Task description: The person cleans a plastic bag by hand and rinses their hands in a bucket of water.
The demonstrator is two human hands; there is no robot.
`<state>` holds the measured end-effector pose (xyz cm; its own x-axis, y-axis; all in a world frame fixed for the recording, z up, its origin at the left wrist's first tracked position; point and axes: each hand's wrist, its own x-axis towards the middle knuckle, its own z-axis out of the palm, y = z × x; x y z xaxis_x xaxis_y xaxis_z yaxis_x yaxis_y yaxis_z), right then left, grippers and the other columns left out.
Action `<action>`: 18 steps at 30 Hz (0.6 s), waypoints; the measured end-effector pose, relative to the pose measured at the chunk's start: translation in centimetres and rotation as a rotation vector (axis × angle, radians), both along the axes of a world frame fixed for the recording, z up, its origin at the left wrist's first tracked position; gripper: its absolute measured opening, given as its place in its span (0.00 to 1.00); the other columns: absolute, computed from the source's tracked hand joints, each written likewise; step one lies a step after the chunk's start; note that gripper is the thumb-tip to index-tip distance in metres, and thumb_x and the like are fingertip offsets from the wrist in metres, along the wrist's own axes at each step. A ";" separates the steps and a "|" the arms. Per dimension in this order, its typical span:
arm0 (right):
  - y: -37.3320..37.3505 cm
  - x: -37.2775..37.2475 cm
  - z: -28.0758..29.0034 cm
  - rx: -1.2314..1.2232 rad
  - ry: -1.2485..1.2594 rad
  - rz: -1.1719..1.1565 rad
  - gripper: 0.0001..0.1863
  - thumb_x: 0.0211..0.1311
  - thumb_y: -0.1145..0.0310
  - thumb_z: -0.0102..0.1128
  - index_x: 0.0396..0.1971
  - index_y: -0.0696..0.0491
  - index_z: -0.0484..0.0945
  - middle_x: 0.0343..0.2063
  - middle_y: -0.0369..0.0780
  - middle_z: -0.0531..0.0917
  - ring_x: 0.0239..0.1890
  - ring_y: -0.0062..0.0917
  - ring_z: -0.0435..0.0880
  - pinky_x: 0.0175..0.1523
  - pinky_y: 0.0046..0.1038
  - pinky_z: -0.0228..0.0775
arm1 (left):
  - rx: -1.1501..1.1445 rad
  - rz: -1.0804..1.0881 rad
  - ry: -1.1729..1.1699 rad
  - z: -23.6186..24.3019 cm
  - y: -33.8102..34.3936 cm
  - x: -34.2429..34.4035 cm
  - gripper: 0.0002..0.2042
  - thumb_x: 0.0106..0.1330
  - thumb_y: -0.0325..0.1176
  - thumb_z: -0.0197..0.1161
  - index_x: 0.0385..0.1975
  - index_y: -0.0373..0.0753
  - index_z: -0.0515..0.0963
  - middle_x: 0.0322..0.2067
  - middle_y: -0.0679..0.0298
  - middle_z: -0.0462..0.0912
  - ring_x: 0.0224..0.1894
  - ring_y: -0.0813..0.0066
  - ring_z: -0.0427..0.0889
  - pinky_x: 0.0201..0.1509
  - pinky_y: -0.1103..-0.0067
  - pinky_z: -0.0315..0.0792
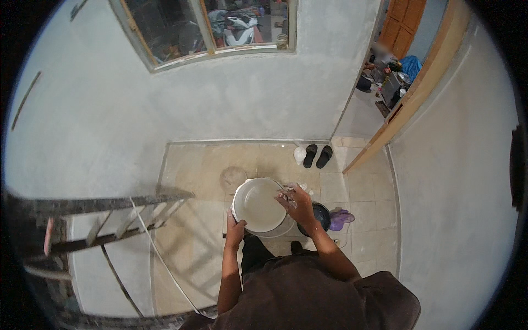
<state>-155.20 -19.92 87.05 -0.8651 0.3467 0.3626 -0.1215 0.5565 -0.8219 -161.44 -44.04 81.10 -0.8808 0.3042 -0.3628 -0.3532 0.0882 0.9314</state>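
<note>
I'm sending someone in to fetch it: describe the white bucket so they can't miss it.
On the tiled floor below the window, the white bucket sits between the person's hands, left hand on its rim, right hand over its far edge. It is round, pale inside, larger than the dark pot beside it.

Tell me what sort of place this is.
Probably a room in a house being plastered or painted: bare grey walls, a ladder at the left, and a white bucket held over the tiled floor.
</note>
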 end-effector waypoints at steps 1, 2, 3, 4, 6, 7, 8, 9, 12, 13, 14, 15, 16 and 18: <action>-0.1 -1.2 -0.3 0.019 -0.021 -0.029 0.11 0.52 0.65 0.67 0.34 0.54 0.83 0.35 0.43 0.80 0.34 0.33 0.81 0.38 0.31 0.73 | 0.004 -0.019 -0.011 -1.2 -0.1 -1.8 0.32 0.50 0.18 0.50 0.60 0.34 0.55 0.51 0.54 0.70 0.53 0.64 0.70 0.57 0.75 0.63; -0.3 -2.1 -1.0 0.029 -0.054 -0.071 0.10 0.51 0.67 0.68 0.34 0.55 0.83 0.36 0.43 0.80 0.32 0.33 0.81 0.37 0.29 0.73 | 0.000 -0.051 -0.032 -1.9 0.0 -3.5 0.32 0.50 0.18 0.50 0.60 0.34 0.55 0.51 0.54 0.70 0.54 0.64 0.70 0.58 0.75 0.63; -0.3 -3.7 -1.2 0.043 -0.072 -0.114 0.10 0.50 0.69 0.68 0.33 0.55 0.83 0.36 0.42 0.81 0.31 0.32 0.81 0.36 0.28 0.73 | 0.001 -0.085 -0.038 -2.1 0.4 -5.9 0.32 0.50 0.18 0.50 0.61 0.34 0.54 0.52 0.54 0.69 0.54 0.63 0.70 0.58 0.75 0.62; -0.7 -4.9 -1.8 0.034 -0.065 -0.170 0.10 0.50 0.69 0.68 0.33 0.55 0.83 0.36 0.43 0.81 0.32 0.33 0.81 0.37 0.28 0.73 | 0.002 -0.154 -0.036 -2.4 0.5 -7.9 0.32 0.51 0.18 0.50 0.61 0.35 0.54 0.52 0.52 0.68 0.56 0.62 0.68 0.60 0.73 0.61; -1.4 -7.1 -3.1 0.020 -0.051 -0.273 0.10 0.50 0.68 0.68 0.33 0.55 0.83 0.35 0.43 0.81 0.34 0.35 0.82 0.38 0.29 0.74 | -0.069 -0.214 -0.043 -2.5 0.6 -11.2 0.32 0.51 0.19 0.50 0.61 0.35 0.53 0.53 0.51 0.68 0.57 0.61 0.68 0.62 0.72 0.60; -1.9 -7.9 -3.7 0.020 -0.070 -0.299 0.10 0.50 0.69 0.68 0.33 0.55 0.83 0.35 0.44 0.81 0.35 0.36 0.82 0.39 0.30 0.74 | -0.103 -0.240 -0.046 -2.5 0.6 -12.6 0.32 0.51 0.19 0.50 0.61 0.35 0.53 0.53 0.50 0.67 0.58 0.60 0.67 0.63 0.72 0.59; -2.5 -8.8 -4.3 0.021 -0.087 -0.323 0.10 0.50 0.69 0.68 0.32 0.55 0.83 0.35 0.44 0.81 0.36 0.37 0.82 0.40 0.31 0.74 | -0.117 -0.289 -0.025 -3.8 0.1 -14.5 0.33 0.51 0.19 0.50 0.62 0.34 0.53 0.54 0.49 0.67 0.59 0.60 0.66 0.64 0.72 0.58; -3.0 -9.0 -4.9 0.019 -0.119 -0.349 0.10 0.50 0.69 0.68 0.32 0.55 0.83 0.35 0.45 0.81 0.37 0.38 0.82 0.41 0.31 0.74 | -0.128 -0.340 -0.010 -4.3 0.1 -15.5 0.33 0.51 0.20 0.50 0.62 0.34 0.52 0.55 0.49 0.66 0.60 0.59 0.65 0.65 0.72 0.57; -3.2 -9.8 -8.2 0.040 -0.217 -0.440 0.10 0.49 0.70 0.68 0.33 0.56 0.83 0.37 0.46 0.81 0.39 0.38 0.82 0.43 0.32 0.74 | -0.214 -0.478 0.034 -6.4 0.7 -18.3 0.35 0.51 0.20 0.50 0.64 0.36 0.51 0.55 0.50 0.66 0.57 0.59 0.68 0.57 0.71 0.64; -3.3 -9.9 -9.0 0.034 -0.221 -0.448 0.10 0.50 0.70 0.68 0.33 0.56 0.82 0.37 0.47 0.81 0.39 0.39 0.82 0.43 0.32 0.74 | -0.226 -0.508 0.019 -7.6 0.9 -18.9 0.36 0.51 0.20 0.50 0.65 0.38 0.50 0.54 0.52 0.67 0.53 0.60 0.72 0.49 0.70 0.72; -3.1 -9.9 -9.8 0.027 -0.226 -0.454 0.10 0.50 0.70 0.68 0.33 0.57 0.82 0.37 0.47 0.81 0.39 0.40 0.82 0.43 0.32 0.74 | -0.207 -0.519 -0.009 -8.7 1.0 -19.3 0.36 0.51 0.20 0.50 0.65 0.38 0.50 0.55 0.52 0.67 0.53 0.60 0.72 0.49 0.70 0.71; -2.9 -9.8 -10.6 0.024 -0.227 -0.460 0.11 0.50 0.70 0.68 0.33 0.57 0.81 0.38 0.47 0.81 0.39 0.40 0.82 0.43 0.33 0.74 | -0.184 -0.532 -0.037 -9.6 1.4 -19.6 0.36 0.51 0.21 0.50 0.65 0.37 0.50 0.55 0.52 0.67 0.53 0.60 0.71 0.49 0.71 0.71; -2.9 -9.7 -11.4 0.011 -0.248 -0.456 0.10 0.51 0.71 0.66 0.32 0.58 0.81 0.37 0.49 0.81 0.40 0.42 0.81 0.42 0.33 0.75 | -0.130 -0.525 -0.078 -10.4 1.8 -19.7 0.36 0.50 0.21 0.50 0.65 0.34 0.51 0.57 0.51 0.66 0.58 0.60 0.67 0.58 0.73 0.62; -3.0 -9.8 -13.0 -0.148 -0.346 -0.507 0.10 0.51 0.72 0.66 0.32 0.60 0.80 0.37 0.50 0.81 0.40 0.43 0.81 0.43 0.34 0.75 | -0.104 -0.523 -0.104 -12.3 2.3 -19.9 0.35 0.50 0.21 0.49 0.64 0.32 0.53 0.58 0.50 0.65 0.62 0.60 0.64 0.67 0.75 0.54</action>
<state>-165.03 -22.93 74.02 -0.6390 0.7691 0.0084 0.4139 0.3531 -0.8390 -181.37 -41.71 68.84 -0.5792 0.6503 -0.4915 -0.3272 0.3667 0.8709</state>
